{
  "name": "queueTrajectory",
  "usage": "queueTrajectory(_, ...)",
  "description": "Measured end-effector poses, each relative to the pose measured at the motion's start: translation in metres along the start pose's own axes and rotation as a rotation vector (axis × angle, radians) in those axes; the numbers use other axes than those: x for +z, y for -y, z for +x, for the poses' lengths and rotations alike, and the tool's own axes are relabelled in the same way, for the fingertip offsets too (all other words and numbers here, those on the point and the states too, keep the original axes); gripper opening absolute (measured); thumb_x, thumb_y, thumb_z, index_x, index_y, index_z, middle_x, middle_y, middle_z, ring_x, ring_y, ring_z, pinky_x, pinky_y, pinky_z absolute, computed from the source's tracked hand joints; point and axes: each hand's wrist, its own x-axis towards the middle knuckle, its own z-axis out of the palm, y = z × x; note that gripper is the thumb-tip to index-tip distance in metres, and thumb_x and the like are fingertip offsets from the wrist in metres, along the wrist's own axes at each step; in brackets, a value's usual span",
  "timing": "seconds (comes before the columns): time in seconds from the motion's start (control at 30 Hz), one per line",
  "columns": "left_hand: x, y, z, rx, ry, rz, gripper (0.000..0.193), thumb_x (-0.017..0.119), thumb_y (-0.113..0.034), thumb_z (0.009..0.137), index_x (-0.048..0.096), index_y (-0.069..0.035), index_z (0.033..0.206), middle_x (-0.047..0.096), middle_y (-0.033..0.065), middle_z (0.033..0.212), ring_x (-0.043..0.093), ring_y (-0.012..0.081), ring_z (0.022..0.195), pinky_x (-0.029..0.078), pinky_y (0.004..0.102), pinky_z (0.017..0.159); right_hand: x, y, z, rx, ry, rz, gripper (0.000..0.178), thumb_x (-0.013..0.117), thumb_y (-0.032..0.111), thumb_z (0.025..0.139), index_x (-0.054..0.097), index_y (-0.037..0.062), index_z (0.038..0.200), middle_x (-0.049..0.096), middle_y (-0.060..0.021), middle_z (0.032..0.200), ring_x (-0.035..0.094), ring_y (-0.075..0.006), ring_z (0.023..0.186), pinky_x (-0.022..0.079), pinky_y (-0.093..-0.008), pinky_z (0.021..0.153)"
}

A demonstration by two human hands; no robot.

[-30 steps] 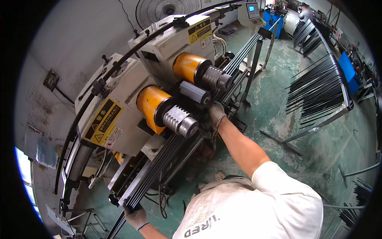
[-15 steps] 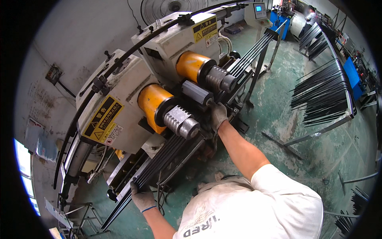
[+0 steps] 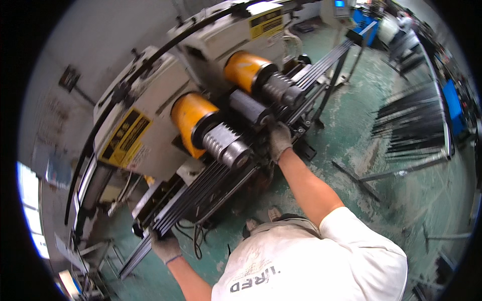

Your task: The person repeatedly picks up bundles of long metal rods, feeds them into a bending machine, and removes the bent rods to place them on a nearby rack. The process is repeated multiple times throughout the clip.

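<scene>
Grey-gloved left hand (image 3: 164,246) and right hand (image 3: 279,140), fingers curled around long dark metal rods (image 3: 201,193) beneath ribbed steel rollers (image 3: 228,144).

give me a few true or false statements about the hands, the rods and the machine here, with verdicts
1. Both hands wear gloves. True: the left hand and right hand are each in a light work glove.
2. The left hand grips the near end of the bundle of dark rods. True.
3. The right hand rests on the green floor. False: it is up on the rods beside the grooved metal rollers.
4. The drum covers behind the rollers are blue. False: they are orange-yellow.
5. The rods stand upright. False: they lie lengthwise along the machine.
</scene>
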Motion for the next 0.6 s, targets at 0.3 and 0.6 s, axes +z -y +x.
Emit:
queueTrajectory(0.3, 0.047, 0.046, -0.019, -0.079, -0.110, -0.064, 0.038, 0.068, -0.033, 0.115, 0.075, -0.003, 0.138, 0.078, 0.0131, 0.140, 0.070, 0.0318, 0.134, 0.052, 0.0519, 0.123, -0.033, -0.017, -0.056, -0.230, -0.113, -0.078, 0.050, 0.068, 0.038, 0.115, 0.071, -0.0033, 0.144, 0.076, -0.0094, 0.133, 0.068, -0.0220, 0.121, 0.052, -0.0369, 0.110)
queueTrajectory(0.6, 0.005, -0.014, -0.023, -0.122, -0.056, -0.226, 0.035, 0.063, -0.026, 0.115, 0.071, -0.007, 0.143, 0.075, 0.0159, 0.144, 0.067, 0.0382, 0.138, 0.049, 0.0622, 0.122, -0.183, -0.107, -0.123, 0.173, -0.213, -0.501, 0.058, 0.074, 0.032, 0.110, 0.065, -0.0043, 0.155, 0.069, -0.0103, 0.158, 0.067, -0.0268, 0.133, 0.051, -0.0386, 0.113)
